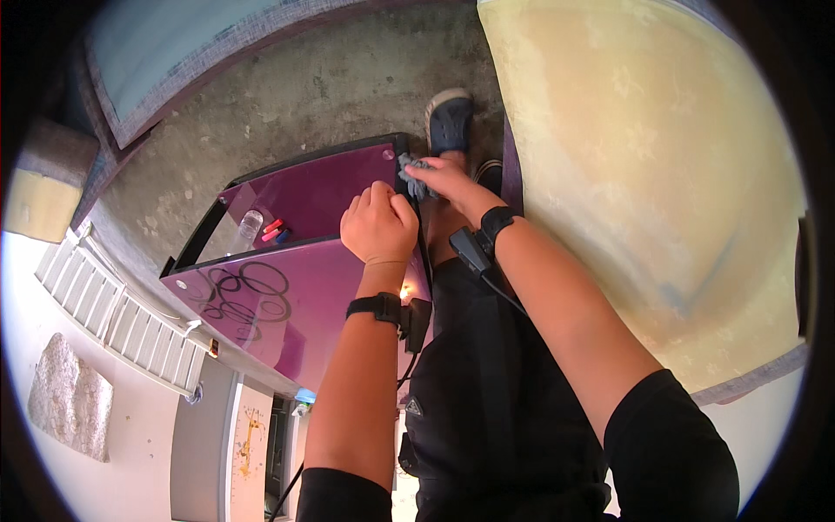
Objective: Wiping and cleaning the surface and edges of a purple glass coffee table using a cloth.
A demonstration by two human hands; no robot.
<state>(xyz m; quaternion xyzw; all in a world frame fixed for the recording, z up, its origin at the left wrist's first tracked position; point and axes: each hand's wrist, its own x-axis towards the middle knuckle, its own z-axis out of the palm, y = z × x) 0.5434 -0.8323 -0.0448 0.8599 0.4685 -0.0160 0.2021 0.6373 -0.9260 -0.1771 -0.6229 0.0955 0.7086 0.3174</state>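
Observation:
My right hand grips a grey fluffy cloth at the black edge of a glass-topped table, near its corner. Over the purple glass tabletop beside it is my left hand, its fingers curled; whether anything is inside them cannot be told. On the table's other level, to the left, lie a clear plastic bottle and several markers in red, pink and blue. Dark looped decoration marks the pinkish-purple glass nearer to me. Each wrist wears a black strap with a small cabled device.
A sofa seat with a yellowish cover stands close on the right. My foot in a dark clog rests on the worn concrete floor. Blue-topped furniture lies at upper left, a white slatted rack at left.

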